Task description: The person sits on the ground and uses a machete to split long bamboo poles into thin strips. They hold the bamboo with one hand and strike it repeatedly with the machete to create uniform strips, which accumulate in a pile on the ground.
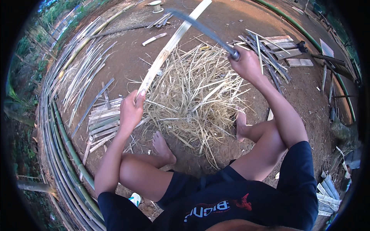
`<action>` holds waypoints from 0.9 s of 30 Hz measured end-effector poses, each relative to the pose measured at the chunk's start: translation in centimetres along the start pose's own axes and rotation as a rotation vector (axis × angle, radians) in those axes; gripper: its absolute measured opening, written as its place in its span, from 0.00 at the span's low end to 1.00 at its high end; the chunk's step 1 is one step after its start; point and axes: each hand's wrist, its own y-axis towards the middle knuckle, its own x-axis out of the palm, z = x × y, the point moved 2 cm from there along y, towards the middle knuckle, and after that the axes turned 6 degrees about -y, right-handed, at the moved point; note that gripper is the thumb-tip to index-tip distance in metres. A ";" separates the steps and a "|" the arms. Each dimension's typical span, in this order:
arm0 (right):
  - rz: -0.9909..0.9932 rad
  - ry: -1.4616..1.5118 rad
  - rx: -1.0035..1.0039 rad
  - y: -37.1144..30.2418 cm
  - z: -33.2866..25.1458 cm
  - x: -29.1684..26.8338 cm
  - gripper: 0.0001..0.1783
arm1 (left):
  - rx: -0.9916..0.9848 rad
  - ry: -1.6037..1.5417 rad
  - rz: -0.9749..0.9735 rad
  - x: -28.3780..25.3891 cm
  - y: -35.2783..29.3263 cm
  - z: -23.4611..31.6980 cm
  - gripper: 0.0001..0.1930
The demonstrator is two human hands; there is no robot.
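Note:
My left hand (132, 109) is closed round the lower end of a long, pale split-bamboo strip (166, 50), which slants up and to the right, away from me. In my right hand (246, 63) is the handle of a machete (206, 30); its long grey blade points up and to the left. The blade's far part appears to cross the strip near its upper end; whether they touch I cannot tell. Below both hands, between my bare feet, lies a heap of thin bamboo shavings (192, 96).
Bamboo slats (105, 120) are stacked by my left knee. Long green bamboo poles (69, 144) curve along the left side, with thin strips (86, 73) beside them. Dark strips (269, 57) and short boards (281, 46) lie at the right. A white spool-like object (156, 6) stands far off.

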 end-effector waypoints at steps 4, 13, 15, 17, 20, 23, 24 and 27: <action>-0.221 -0.327 -0.261 -1.7 -3.9 1.2 0.06 | -0.008 -0.032 0.012 0.0 0.1 1.9 0.20; -0.199 -0.207 -0.142 0.3 0.9 1.3 0.12 | 0.067 0.044 0.062 0.7 0.5 1.4 0.17; -0.245 -0.273 -0.109 0.8 0.9 1.0 0.13 | 0.024 -0.005 0.053 0.6 -0.3 1.2 0.16; -0.148 -0.182 0.052 2.5 4.1 1.4 0.13 | 0.032 0.039 0.016 0.7 -0.2 1.3 0.16; -0.156 -0.102 0.157 1.9 5.0 0.8 0.12 | 0.060 0.027 0.028 0.9 -0.3 1.5 0.16; -0.137 -0.246 -0.090 0.6 3.2 0.6 0.10 | 0.057 -0.011 0.026 0.9 -1.0 1.0 0.16; -0.135 -0.314 -0.104 1.1 3.4 0.2 0.10 | 0.050 -0.017 0.014 0.7 -1.0 1.3 0.16; -0.058 -0.200 0.122 2.9 6.6 0.0 0.11 | 0.073 0.003 0.004 1.0 -0.7 1.0 0.16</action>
